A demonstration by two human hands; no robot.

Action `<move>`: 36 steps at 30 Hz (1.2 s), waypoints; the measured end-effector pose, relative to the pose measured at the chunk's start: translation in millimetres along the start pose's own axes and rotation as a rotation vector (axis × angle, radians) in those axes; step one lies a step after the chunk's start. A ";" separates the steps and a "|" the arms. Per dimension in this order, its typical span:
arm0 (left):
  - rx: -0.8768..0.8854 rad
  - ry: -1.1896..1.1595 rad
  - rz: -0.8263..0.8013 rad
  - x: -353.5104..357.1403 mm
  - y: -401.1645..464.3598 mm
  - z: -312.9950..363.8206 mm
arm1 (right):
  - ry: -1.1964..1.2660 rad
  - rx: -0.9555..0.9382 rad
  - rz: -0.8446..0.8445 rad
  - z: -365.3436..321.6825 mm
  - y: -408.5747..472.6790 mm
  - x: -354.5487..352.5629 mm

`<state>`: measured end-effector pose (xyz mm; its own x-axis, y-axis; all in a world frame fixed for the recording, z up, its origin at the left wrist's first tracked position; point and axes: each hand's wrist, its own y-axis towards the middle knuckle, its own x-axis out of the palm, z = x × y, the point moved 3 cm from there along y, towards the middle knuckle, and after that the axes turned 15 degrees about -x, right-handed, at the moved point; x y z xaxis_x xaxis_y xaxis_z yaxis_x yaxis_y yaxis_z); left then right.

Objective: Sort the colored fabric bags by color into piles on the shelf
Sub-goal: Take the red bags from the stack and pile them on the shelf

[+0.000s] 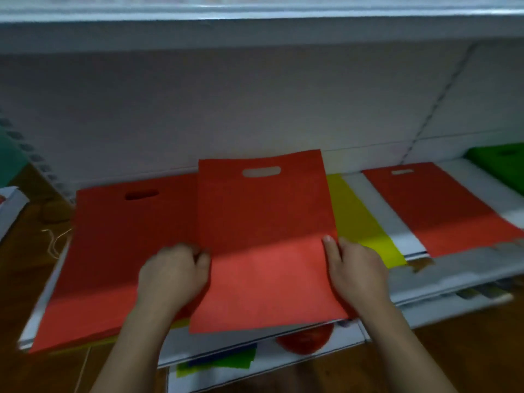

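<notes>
At the far left edge a teal shape (11, 163) shows beside the shelf upright, too blurred to identify. On the white shelf (467, 275) lies a red bag (113, 251) flat, its cut-out handle toward the back wall, with a sliver of yellow peeking from under its front edge. The left hand (173, 275) grips the left edge of the middle red bag (263, 236), fingers curled round it. That bag is held between the two hands, well apart from each other, its handle end tilted up toward the back of the shelf and its left side overlapping the flat red bag. The right hand (355, 272) pinches the bag's right edge, thumb on top. Just right of it lies a yellow bag (363, 222), partly covered. Further right, apart on the shelf, sits another red bag (445, 211), and at the far right a green bag (502, 168).
</notes>
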<state>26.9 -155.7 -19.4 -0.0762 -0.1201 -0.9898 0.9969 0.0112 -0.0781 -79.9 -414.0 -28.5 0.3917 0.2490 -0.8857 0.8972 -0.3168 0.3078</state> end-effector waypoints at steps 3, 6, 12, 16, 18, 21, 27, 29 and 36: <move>0.057 -0.036 -0.027 17.8 -25.2 78.2 | -0.007 0.089 0.077 71.0 -22.6 -35.7; 0.159 -0.019 0.003 28.3 -58.3 157.9 | -0.015 0.206 0.124 141.1 -56.2 -68.8; 0.350 -0.046 0.037 51.3 -127.6 290.1 | -0.084 0.399 0.193 254.1 -134.5 -121.3; 0.442 -0.035 0.023 68.3 -163.3 345.2 | -0.150 0.493 0.188 307.7 -163.0 -149.0; 0.457 -0.020 0.036 72.6 -172.1 365.3 | -0.154 0.521 0.175 328.8 -165.0 -155.7; 0.462 0.023 0.064 80.6 -174.2 388.2 | -0.130 0.533 0.190 354.9 -156.9 -161.2; 0.348 0.064 0.026 98.8 -143.1 418.4 | -0.080 0.428 0.131 394.1 -109.3 -155.7; 0.272 0.066 0.012 103.4 -127.0 428.8 | -0.056 0.342 0.102 407.7 -75.4 -149.3; -0.017 0.058 -0.001 121.0 -78.5 445.8 | -0.007 0.073 -0.045 451.1 44.4 -109.4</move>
<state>-51.4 -613.7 -80.0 -0.0783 -0.0622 -0.9950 0.9964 0.0284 -0.0802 -174.9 -868.2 -74.7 0.3498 0.2580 -0.9006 0.8964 -0.3715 0.2417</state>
